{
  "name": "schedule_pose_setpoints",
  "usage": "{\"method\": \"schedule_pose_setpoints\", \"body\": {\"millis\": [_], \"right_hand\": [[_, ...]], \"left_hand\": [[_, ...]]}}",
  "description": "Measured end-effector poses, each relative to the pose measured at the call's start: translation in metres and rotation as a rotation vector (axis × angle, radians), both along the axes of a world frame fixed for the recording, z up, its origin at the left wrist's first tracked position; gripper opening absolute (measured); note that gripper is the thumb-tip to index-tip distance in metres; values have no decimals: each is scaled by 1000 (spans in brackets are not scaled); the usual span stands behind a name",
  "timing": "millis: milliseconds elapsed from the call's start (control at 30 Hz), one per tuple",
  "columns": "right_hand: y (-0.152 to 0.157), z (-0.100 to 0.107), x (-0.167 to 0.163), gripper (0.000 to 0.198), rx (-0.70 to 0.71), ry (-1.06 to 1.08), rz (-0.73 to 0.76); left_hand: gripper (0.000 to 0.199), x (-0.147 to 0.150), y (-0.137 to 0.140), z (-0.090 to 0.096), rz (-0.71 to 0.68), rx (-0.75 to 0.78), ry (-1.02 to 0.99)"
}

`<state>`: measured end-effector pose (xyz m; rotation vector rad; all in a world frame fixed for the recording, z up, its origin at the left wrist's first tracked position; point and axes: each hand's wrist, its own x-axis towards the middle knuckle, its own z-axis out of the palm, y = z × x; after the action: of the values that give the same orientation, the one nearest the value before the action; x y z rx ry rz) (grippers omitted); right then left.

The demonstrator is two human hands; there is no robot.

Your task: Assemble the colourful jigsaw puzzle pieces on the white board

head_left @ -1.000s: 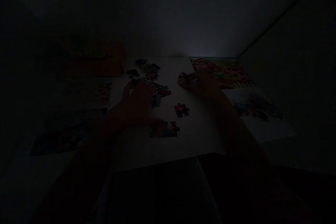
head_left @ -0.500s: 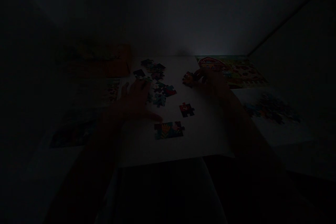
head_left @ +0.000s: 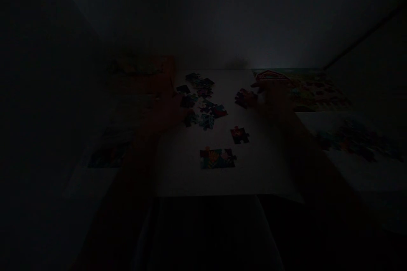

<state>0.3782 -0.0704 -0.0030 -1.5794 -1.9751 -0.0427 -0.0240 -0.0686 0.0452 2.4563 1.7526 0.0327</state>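
Note:
The view is very dark. My left hand is at the left of a loose group of jigsaw pieces, fingers apart, its thumb close to the nearest pieces. To the right, my right hand is beside a small cluster of jigsaw pieces; its index finger and thumb look spread, and I see nothing held. A single reddish jigsaw piece lies nearer to me. Below it are joined jigsaw pieces with a yellow leaf and a pink shape. All lie on a white sheet.
An orange-brown box stands at the back left. A farm picture with a red barn lies at the back right. Below it is a heap of jigsaw pieces on a white surface. Another dark picture lies at the left.
The view has swung left, so everything sits farther right. My left hand has drawn back from over the pieces, uncovering several. My right hand has come away from the small cluster, its fingers parted.

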Motion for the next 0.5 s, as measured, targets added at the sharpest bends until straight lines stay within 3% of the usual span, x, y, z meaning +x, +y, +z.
{"method": "schedule_pose_setpoints", "body": {"millis": [233,367,500], "right_hand": [[-24,-1,-58,47,-127,-214,355],[-25,-1,-59,36,-117,-197,350],[-21,0,-47,38,-118,-144,288]], "left_hand": [[51,22,-5,3,0,99,-113],[48,42,-13,3,-27,119,-173],[47,52,-15,-1,27,80,-201]]}}
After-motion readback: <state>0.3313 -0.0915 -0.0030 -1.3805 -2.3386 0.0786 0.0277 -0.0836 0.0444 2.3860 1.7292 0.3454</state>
